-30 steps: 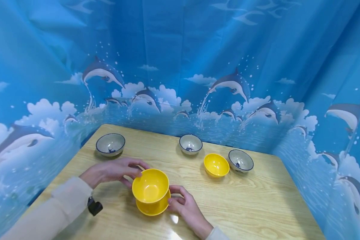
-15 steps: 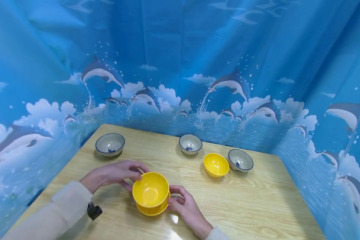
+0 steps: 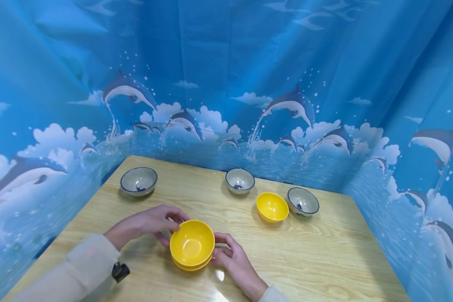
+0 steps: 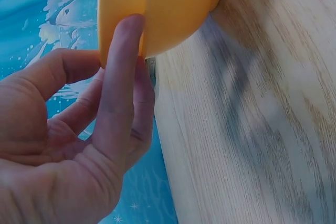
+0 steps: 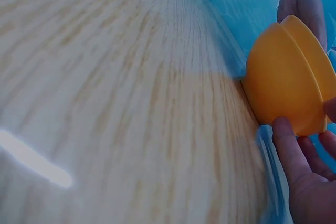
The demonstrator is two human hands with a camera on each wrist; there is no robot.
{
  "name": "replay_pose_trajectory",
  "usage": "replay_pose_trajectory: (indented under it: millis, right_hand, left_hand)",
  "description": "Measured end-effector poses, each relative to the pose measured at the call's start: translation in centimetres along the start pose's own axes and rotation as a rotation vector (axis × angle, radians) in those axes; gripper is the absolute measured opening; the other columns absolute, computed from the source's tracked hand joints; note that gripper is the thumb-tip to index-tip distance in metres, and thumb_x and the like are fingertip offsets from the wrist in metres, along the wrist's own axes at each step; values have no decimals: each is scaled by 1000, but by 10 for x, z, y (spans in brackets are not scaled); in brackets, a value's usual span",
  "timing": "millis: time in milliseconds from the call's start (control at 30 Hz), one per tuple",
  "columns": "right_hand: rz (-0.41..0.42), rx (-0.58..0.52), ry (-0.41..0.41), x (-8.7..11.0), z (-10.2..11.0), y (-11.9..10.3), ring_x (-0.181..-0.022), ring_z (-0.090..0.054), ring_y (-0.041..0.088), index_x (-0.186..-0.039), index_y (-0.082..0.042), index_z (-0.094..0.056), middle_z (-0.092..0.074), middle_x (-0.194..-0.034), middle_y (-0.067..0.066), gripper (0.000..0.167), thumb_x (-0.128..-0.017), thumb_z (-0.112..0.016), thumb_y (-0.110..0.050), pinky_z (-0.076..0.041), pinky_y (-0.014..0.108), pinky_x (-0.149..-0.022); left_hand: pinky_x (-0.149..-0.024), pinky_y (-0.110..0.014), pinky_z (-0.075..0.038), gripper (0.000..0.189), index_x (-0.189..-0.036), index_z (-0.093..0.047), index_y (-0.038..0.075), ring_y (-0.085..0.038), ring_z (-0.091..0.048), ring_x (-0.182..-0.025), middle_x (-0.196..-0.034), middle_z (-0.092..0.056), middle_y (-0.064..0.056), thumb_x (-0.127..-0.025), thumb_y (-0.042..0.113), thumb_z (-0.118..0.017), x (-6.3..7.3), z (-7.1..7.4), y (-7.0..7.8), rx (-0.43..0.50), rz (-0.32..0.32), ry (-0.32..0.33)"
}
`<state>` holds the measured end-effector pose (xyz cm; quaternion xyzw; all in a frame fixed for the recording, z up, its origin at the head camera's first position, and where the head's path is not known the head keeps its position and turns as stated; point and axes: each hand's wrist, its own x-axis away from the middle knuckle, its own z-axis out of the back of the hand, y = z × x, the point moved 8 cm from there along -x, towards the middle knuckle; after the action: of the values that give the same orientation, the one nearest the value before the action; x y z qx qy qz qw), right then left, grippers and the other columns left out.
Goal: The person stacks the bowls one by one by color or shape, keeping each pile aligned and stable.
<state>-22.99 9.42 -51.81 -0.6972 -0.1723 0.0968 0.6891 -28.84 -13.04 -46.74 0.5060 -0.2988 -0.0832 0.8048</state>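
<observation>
Two yellow bowls are stacked at the table's front, the upper yellow bowl (image 3: 192, 243) sitting inside the lower yellow bowl (image 5: 281, 80). My left hand (image 3: 152, 223) pinches the upper bowl's rim on its left side, thumb inside and fingers outside. On the opposite side, my right hand (image 3: 235, 262) holds the lower bowl near its rim. From the head view, only a thin front edge of the lower bowl shows. The right wrist view has both rims close together, with the lower bowl standing on the table.
Behind the stack stand another yellow bowl (image 3: 272, 208) and a grey blue-rimmed bowl (image 3: 303, 202) beside it. A second grey bowl (image 3: 240, 181) is at the back middle, a third grey bowl (image 3: 139, 183) at the back left. A dolphin-print curtain (image 3: 226, 84) surrounds the wooden table (image 3: 317, 256).
The upper yellow bowl has come down into the lower one with my left hand, so less of the lower bowl shows. My right hand has stayed in place.
</observation>
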Motion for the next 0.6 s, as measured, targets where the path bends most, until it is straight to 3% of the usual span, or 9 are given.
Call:
replay_pose_trajectory:
  millis: [600]
  right_hand:
    - [17, -8, -25, 2, -1, -2, -128, -68, 26, -156, -2, -49, -52, -155, 23, 53, -107, -64, -13, -63, 31, -104]
  left_hand:
    - [-67, -37, -69, 39, -134, -73, 6, -24, -70, -91, -120, -66, -11, -95, 1, -72, 0, -7, 0, -33, 13, 53]
